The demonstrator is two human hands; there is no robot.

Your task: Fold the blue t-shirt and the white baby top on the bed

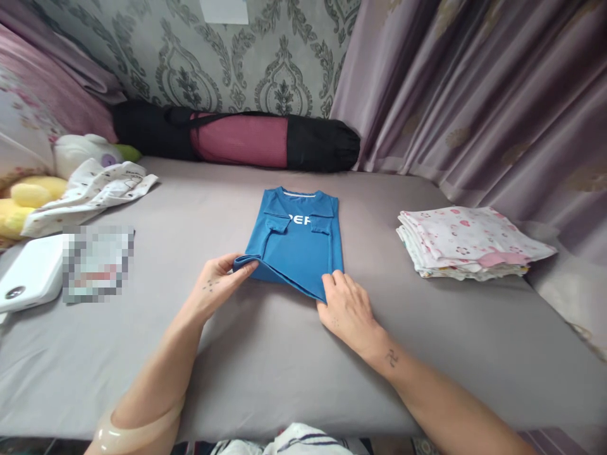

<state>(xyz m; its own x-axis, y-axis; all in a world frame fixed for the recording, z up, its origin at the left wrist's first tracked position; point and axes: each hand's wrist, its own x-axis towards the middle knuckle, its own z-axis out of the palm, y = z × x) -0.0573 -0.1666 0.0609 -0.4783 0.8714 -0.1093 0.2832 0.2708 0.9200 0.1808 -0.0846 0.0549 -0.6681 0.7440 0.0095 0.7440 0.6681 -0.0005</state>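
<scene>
A blue long-sleeved shirt (298, 248) lies partly folded on the grey bed sheet, its collar at the far end. Both sides are turned inward, with the sleeves laid over the body and part of some white lettering showing between them. My left hand (219, 281) pinches the near left corner of the hem, thumb on top. At the near right corner, my right hand (348, 309) grips the hem, its thumb partly hidden. Between the two hands the near edge is lifted slightly off the sheet and slants down to the right.
Folded patterned cloths (469, 243) are stacked at the right. A black and maroon long bag (241, 140) lies along the wall. On the left are a white device (33, 272), a blurred packet (98, 262), a spotted cloth (90, 193) and plush toys (40, 189). Curtains (474, 95) hang at the right.
</scene>
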